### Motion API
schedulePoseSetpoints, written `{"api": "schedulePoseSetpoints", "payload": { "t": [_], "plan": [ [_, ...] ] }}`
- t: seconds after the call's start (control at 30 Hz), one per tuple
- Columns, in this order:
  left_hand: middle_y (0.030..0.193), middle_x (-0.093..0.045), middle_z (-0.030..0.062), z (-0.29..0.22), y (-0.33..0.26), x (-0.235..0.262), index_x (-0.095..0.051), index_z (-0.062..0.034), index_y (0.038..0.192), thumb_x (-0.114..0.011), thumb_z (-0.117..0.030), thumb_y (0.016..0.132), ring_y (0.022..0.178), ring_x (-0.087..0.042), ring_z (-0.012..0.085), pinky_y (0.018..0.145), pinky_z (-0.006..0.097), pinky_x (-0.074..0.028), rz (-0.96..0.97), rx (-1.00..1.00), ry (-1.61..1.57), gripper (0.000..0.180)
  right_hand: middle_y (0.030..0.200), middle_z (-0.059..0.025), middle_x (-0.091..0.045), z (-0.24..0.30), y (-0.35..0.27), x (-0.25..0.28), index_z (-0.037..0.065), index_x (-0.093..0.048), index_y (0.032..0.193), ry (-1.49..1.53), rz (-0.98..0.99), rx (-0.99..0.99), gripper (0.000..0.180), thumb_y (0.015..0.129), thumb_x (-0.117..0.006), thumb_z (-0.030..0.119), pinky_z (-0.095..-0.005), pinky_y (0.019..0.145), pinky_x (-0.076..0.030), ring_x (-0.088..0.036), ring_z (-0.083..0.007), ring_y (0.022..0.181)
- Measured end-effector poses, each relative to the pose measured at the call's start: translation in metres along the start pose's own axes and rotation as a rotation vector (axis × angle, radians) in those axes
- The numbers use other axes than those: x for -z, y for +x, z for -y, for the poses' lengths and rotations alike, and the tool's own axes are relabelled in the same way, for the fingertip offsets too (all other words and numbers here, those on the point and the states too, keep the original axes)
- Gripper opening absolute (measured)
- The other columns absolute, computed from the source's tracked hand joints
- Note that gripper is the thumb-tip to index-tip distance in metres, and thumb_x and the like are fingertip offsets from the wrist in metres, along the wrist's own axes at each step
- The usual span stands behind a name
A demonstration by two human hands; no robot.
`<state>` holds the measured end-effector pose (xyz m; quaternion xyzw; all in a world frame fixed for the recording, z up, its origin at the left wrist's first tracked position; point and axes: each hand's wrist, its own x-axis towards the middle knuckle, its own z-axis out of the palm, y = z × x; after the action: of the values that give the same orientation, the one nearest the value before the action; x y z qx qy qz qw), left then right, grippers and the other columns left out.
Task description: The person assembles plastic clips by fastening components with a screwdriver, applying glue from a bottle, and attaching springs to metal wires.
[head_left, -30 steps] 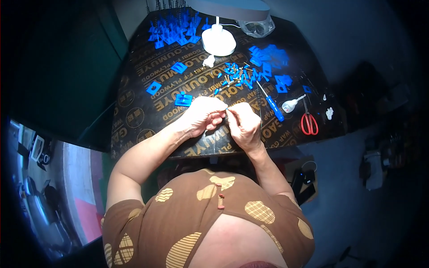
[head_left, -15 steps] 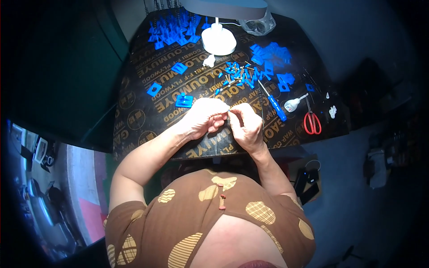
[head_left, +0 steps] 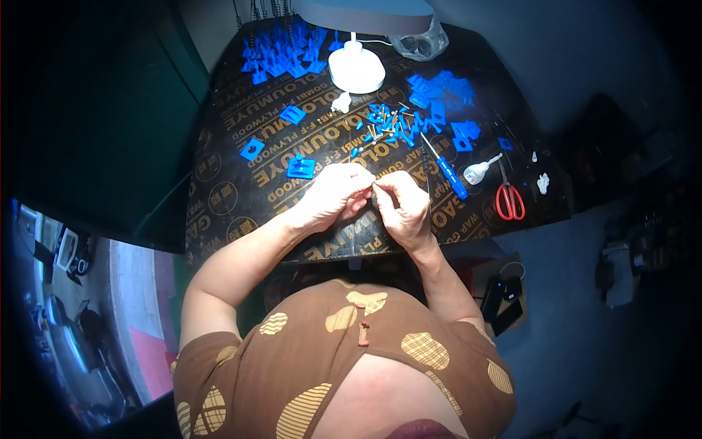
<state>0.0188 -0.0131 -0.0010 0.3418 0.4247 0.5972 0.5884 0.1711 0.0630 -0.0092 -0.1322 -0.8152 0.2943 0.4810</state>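
Note:
Over the near part of the dark printed table, my left hand and my right hand meet fingertip to fingertip. Both are closed in a pinch on something too small to make out. Just beyond my left hand stands a blue square plate with a raised middle. Two more blue square pieces, one with a round hole and one farther back, lie to the left. A pile of small blue parts and metal pins spreads beyond my fingers.
Right of my right hand lie a blue-handled screwdriver, a small white bottle and red-handled scissors. A white lamp stands at the back, between blue parts with springs and stacked blue plates.
My hands stay pinched together at nearly the same spot, with only a slight shift of the fingers. The whole view has tilted a little.

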Motion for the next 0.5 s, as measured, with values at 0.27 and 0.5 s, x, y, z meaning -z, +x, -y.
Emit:
{"api": "schedulePoseSetpoints", "payload": {
  "t": [0.27,0.5],
  "plan": [
    [0.068,-0.053,0.0029,0.001,0.001,-0.001,-0.056,-0.0013,0.083,-0.062,-0.023,0.091,0.051,-0.049,0.0077,0.040,0.019,-0.035,-0.037,-0.015,0.014,0.024,0.075,-0.0138,-0.060,0.010,-0.001,0.003,-0.002,-0.060,0.086,0.001,-0.058,-0.044,0.009,0.079,-0.061,-0.008,-0.0311,0.055,-0.049,-0.062,-0.0254,0.061],
    [0.078,-0.057,0.0050,-0.003,0.000,-0.002,-0.057,-0.0029,0.090,-0.063,-0.024,0.091,0.057,-0.049,0.0100,0.041,0.021,-0.034,-0.054,-0.018,-0.118,0.022,0.078,-0.0101,-0.060,0.023,-0.012,0.023,-0.002,-0.060,0.089,-0.023,-0.127,-0.036,0.006,0.086,-0.057,-0.006,-0.0265,0.060,-0.048,-0.062,-0.0166,0.067]
  ]
}}
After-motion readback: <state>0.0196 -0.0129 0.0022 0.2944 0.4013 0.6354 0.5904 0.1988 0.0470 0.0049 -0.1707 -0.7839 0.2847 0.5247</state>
